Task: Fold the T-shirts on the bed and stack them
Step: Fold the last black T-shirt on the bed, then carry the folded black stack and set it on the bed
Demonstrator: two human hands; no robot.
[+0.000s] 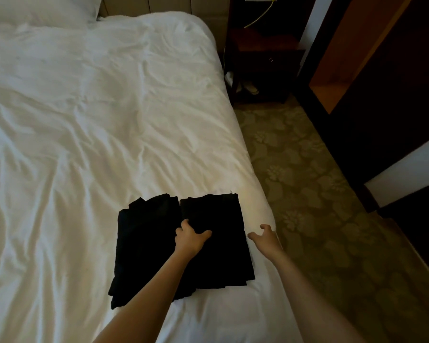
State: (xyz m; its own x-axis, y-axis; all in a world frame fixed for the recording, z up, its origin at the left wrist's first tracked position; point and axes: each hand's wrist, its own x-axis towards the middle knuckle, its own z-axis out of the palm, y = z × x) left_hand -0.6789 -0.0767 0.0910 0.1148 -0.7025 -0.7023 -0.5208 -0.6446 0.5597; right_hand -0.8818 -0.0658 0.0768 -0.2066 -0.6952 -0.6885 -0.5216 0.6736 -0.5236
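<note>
Left grip: my left grip (191, 237) lies on the right black folded T-shirt pile (221, 214). The fingers curl down over its left edge, into the seam between the two piles, and the thumb is spread on top. It is gripping that edge.
Right grip: my right grip (265, 236) hangs just beside the same pile's right edge, over the sheet. The fingers are loosely bent and apart, holding nothing.
Right pile: flat and roughly rectangular, near the right side of the wide white-sheeted bed (84, 120), close to me.
Left pile: the left black folded T-shirt pile (146, 243) touches the right one along its side. Its edges are less even, and my left forearm crosses its near corner.
Count: I cannot tell how many shirts each pile holds.
Bed: crumpled sheet, with a white pillow (35, 8) at the far left.
Beside the bed: green flower-patterned carpet (307, 194), a dark wooden nightstand (265, 50) and a thin yellow cable (260, 17) above it.
</note>
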